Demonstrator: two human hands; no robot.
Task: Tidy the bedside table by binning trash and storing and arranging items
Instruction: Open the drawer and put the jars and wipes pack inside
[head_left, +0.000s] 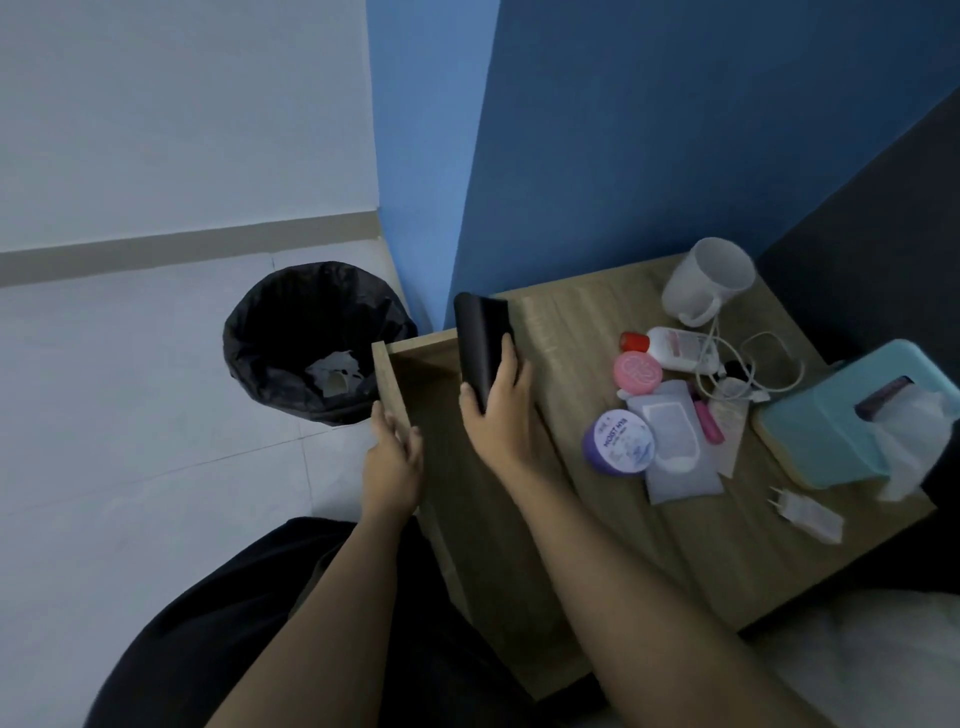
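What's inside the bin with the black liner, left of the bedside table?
Crumpled whitish trash lies low in the bin. Whatever sits beneath that trash is covered, and the bin's shadowed near side cannot be made out.

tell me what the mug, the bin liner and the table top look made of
Mug: probably glazed white ceramic, smooth with thick walls. Bin liner: thin black plastic film, crinkled and slightly glossy. Table top: matte wood-grain board, laminate or veneer; cannot tell which.

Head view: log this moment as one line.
left hand grips drawer front | right hand holds black flat item above open drawer | bin holds white trash
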